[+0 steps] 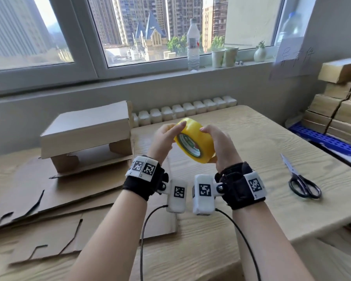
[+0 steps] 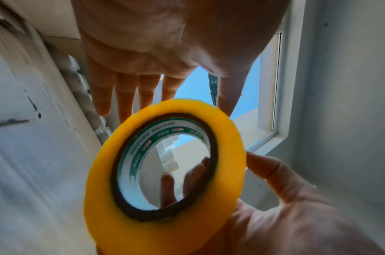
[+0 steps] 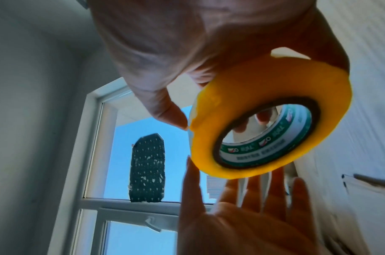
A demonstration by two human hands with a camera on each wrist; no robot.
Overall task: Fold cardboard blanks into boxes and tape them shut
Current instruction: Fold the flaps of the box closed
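A yellow tape roll (image 1: 197,142) with a green-and-white core is held up above the table between both hands. My right hand (image 1: 215,140) grips it from the right: in the right wrist view its thumb tip sits at the roll's (image 3: 252,89) edge and its fingers curl behind the core. My left hand (image 1: 168,134) rests against the roll's left side, thumb along the top. In the left wrist view its fingers (image 2: 126,96) stay straight, tips touching the roll (image 2: 97,189). A folded cardboard box (image 1: 85,128) stands at the left on flat blanks (image 1: 69,191).
Black-handled scissors (image 1: 300,181) lie on the wooden table (image 1: 251,130) at the right. Several finished boxes (image 1: 336,110) are stacked at the far right on a blue crate. A water bottle (image 1: 193,45) and cups stand on the windowsill.
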